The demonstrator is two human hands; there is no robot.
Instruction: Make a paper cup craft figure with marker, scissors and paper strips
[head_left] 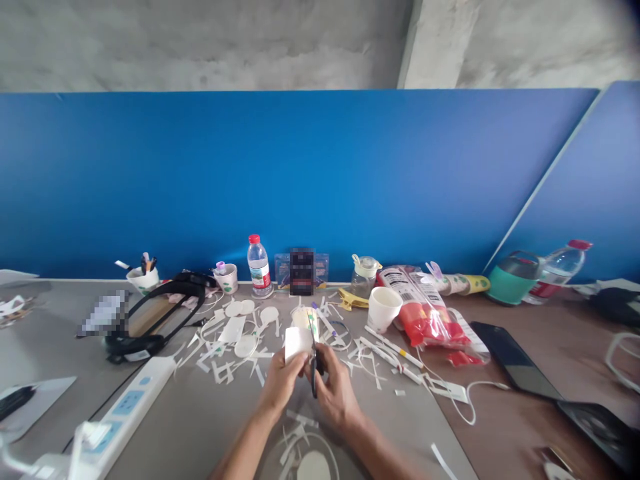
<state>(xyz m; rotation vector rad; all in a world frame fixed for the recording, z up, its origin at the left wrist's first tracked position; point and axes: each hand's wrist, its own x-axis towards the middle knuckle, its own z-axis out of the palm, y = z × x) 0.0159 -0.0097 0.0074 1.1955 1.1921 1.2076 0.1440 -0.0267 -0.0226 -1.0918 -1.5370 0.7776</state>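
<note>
My left hand [281, 383] is closed on a piece of white paper [296, 341], held up above the grey desk mat. In my right hand [336, 385] is a pair of scissors [313, 367], its handles around my fingers and its blades pointing away from me along the paper's right edge. Whether the blades touch the paper I cannot tell. Just behind the paper stands a pale paper cup [311, 325], partly hidden. White paper strips and round cut-out discs [245, 346] lie scattered around both hands. Another disc [314, 465] lies below them, near the bottom edge.
A power strip [131, 408] and a black headset frame [137, 347] lie left. At the back stand a water bottle [259, 270], a phone [301, 272] and a glass jar [364, 277]. Rightward are a white cup [384, 309], markers [395, 348], a red bag [425, 320] and another phone [515, 359].
</note>
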